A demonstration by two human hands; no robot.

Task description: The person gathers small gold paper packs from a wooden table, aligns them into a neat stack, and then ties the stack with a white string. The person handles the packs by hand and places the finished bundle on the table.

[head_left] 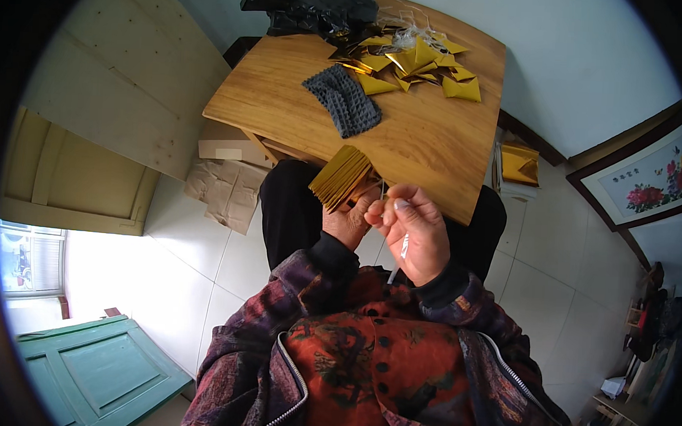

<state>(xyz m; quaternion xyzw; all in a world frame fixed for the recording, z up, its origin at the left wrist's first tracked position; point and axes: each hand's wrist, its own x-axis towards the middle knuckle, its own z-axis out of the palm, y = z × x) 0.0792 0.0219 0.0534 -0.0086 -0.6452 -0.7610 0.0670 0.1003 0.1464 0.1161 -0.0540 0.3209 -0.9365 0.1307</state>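
Over my lap, my left hand (345,227) grips a fanned stack of folded gold paper (339,178) from below. Part of its fingers is hidden behind the stack and my other hand. Close beside it, my right hand (418,225) pinches a thin whitish strip (405,246), whose tail hangs down from the palm toward my jacket. A thin length of it seems to run up between the two hands. The wooden table (435,137) stands just beyond, with a pile of gold folded paper pieces (420,60) near its far side.
On the table lie a dark grey textured cloth (344,101), a black plastic bag (319,12) and a tangle of clear strips (409,38). Flattened cardboard (231,193) rests on the floor at left. A framed flower picture (647,181) leans at right, near a gold packet (519,163).
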